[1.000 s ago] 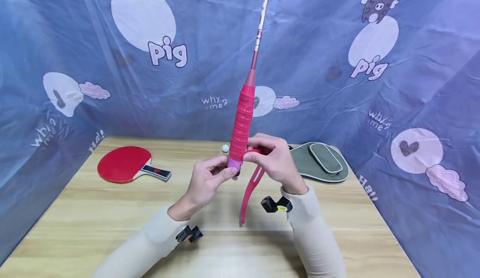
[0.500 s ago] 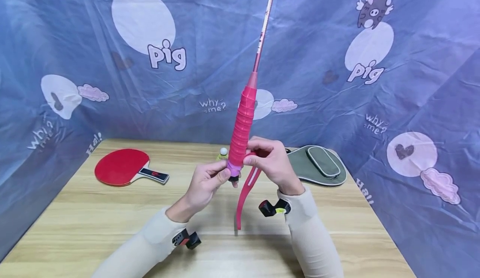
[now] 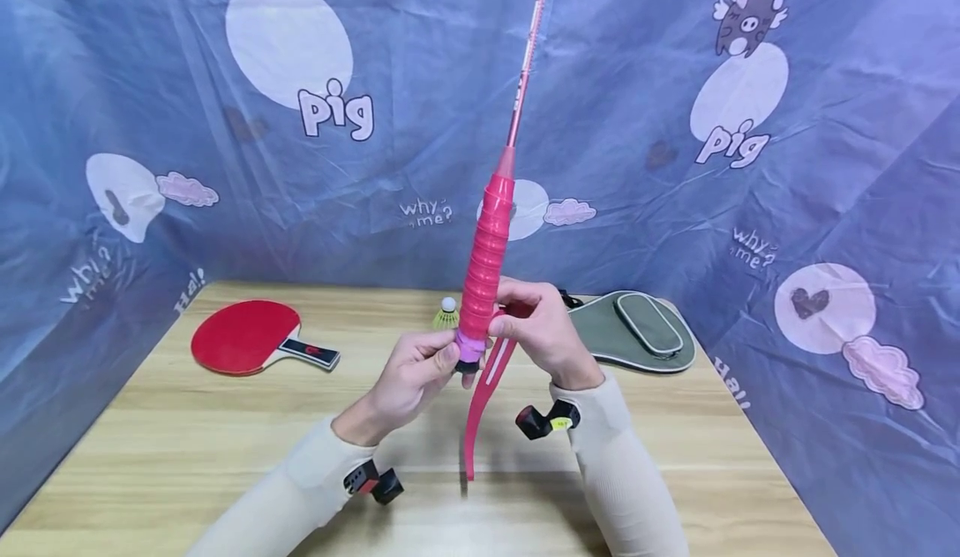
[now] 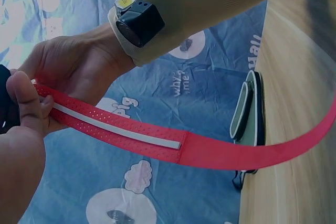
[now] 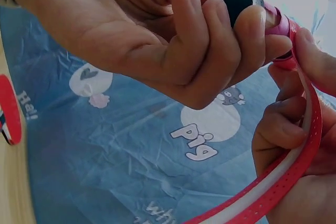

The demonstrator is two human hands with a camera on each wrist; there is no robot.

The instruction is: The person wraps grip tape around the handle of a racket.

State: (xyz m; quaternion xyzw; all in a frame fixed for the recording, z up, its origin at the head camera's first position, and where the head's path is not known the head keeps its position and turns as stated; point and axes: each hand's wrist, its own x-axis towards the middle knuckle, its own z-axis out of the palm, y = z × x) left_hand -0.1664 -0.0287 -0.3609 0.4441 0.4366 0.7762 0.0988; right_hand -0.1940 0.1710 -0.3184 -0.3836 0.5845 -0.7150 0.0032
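Observation:
A badminton racket stands upright with a slight tilt, its handle (image 3: 486,265) wrapped in ridged red-pink grip tape. My left hand (image 3: 405,382) grips the handle's lower end, where a purple layer (image 3: 471,347) and a black butt cap (image 5: 236,2) show. Just right of the handle, my right hand (image 3: 546,332) pinches the tape where it leaves the wrap. The loose tape (image 3: 477,415) hangs below in a curve. Small perforations and a white strip (image 4: 126,129) show on it in the left wrist view. The racket's head is out of view.
A red table tennis bat (image 3: 246,337) lies on the wooden table (image 3: 187,457) at the left. Behind the hands stands a shuttlecock (image 3: 446,315). A green bat case (image 3: 600,332) lies at the right. Blue printed cloth (image 3: 390,107) encloses the back and sides.
The racket has sunk slightly in the view, and more of its purple layer and black cap shows. The tape's loose end has swung left and lower. Both hands keep their hold.

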